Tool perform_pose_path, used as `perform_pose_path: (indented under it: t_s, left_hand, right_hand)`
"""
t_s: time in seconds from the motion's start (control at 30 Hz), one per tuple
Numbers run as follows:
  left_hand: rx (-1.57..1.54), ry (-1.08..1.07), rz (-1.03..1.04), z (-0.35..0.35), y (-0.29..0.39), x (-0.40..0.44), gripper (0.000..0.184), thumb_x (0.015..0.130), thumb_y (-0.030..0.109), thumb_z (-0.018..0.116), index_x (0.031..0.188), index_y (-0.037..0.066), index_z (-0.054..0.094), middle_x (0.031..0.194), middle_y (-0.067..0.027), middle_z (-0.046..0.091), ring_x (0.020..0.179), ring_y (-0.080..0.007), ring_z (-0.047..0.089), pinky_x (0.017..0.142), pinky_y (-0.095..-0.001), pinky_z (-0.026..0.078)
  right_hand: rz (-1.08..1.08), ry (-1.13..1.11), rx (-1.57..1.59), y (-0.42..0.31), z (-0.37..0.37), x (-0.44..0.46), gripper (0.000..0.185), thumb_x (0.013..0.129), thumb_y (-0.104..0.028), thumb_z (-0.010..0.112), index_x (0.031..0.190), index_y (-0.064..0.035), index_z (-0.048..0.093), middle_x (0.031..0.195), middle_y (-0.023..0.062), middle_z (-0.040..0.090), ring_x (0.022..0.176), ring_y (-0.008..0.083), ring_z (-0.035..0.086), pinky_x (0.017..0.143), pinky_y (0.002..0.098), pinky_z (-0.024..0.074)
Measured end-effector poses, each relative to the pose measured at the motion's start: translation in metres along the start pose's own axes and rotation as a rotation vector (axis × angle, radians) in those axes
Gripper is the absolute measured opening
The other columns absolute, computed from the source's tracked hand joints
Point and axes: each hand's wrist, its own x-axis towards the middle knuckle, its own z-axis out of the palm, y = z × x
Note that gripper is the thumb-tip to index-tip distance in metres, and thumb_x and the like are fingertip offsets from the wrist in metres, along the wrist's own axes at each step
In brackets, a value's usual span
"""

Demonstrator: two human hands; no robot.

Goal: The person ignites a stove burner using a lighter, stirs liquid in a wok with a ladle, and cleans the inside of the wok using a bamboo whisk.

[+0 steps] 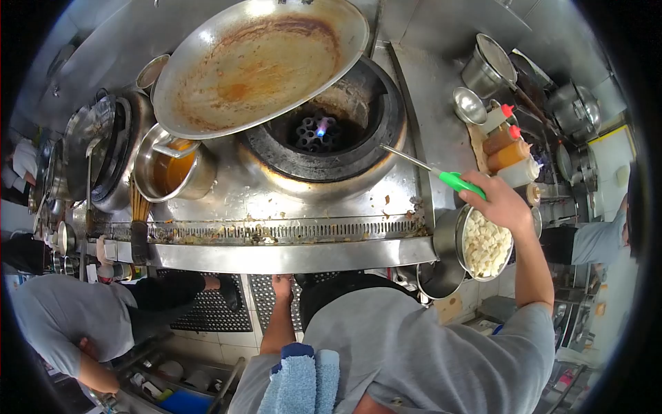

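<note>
My right hand (498, 199) is closed around the green handle of a long-necked lighter (460, 183). Its thin metal neck points left, the tip by the rim of the wok burner (324, 172). A small blue and pink flame (322, 127) shows at the burner's centre. A large stained wok (265, 76) sits tilted up, off the burner opening toward the back left. My left hand (281, 285) is low at the stove's front edge, with its fingers mostly hidden. Beneath my right wrist is a metal bowl of white cubes (488, 245).
Left of the burner stand a pot of brown liquid (172, 169) and a bamboo brush (139, 221). Squeeze bottles (507, 145) line the right side, near a small metal bowl (469, 105) and a tall pot (486, 69). Another person (76, 324) is at the lower left.
</note>
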Motion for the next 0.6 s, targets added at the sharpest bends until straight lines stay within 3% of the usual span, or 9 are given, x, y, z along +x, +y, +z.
perform_pose_path:
  t_s: [0.17,0.3,0.33,0.43,0.6]
  left_hand:
    - [0.132,-0.036,0.012,-0.004,0.012,0.002,0.035,0.084,0.000,0.058,0.116,0.013,0.051,0.081,-0.0021,0.058,0.057,-0.0107,0.050,0.045,-0.0240,0.039]
    - [0.154,-0.003,-0.028,0.000,0.012,-0.004,0.032,0.084,-0.002,0.056,0.113,0.010,0.051,0.081,-0.0045,0.060,0.058,-0.0134,0.054,0.045,-0.0255,0.041]
    - [0.107,-0.005,0.002,0.000,0.010,-0.003,0.031,0.084,-0.004,0.055,0.113,0.007,0.052,0.083,-0.0063,0.061,0.060,-0.0146,0.056,0.047,-0.0268,0.043]
    - [0.141,-0.040,-0.076,-0.006,0.010,0.001,0.044,0.086,-0.001,0.063,0.127,0.013,0.051,0.100,-0.0015,0.063,0.077,-0.0102,0.057,0.057,-0.0236,0.043]
    - [0.136,-0.062,-0.053,-0.007,0.008,0.005,0.042,0.087,-0.001,0.060,0.125,0.013,0.052,0.098,-0.0002,0.062,0.077,-0.0096,0.057,0.058,-0.0233,0.042]
  right_hand:
    - [-0.070,0.056,0.045,0.000,0.019,-0.030,0.035,0.095,-0.031,0.064,0.118,-0.0048,0.062,0.086,0.0223,0.065,0.081,0.0418,0.064,0.071,0.0461,0.0485]
    - [-0.025,-0.017,0.167,-0.009,0.022,-0.045,0.034,0.095,-0.027,0.065,0.118,-0.0027,0.061,0.086,0.0224,0.066,0.079,0.0402,0.065,0.070,0.0439,0.0485]
    - [-0.037,-0.001,0.186,-0.007,0.026,-0.047,0.033,0.095,-0.025,0.066,0.119,-0.0031,0.061,0.086,0.0221,0.066,0.079,0.0399,0.065,0.070,0.0435,0.0486]
    - [-0.084,0.031,0.208,0.000,0.037,-0.052,0.033,0.095,-0.024,0.066,0.119,-0.0032,0.061,0.085,0.0216,0.066,0.078,0.0395,0.065,0.070,0.0435,0.0489]
    - [-0.037,0.016,0.225,-0.002,0.043,-0.056,0.032,0.094,-0.023,0.066,0.119,-0.0036,0.061,0.085,0.0212,0.067,0.077,0.0389,0.066,0.070,0.0433,0.0497]
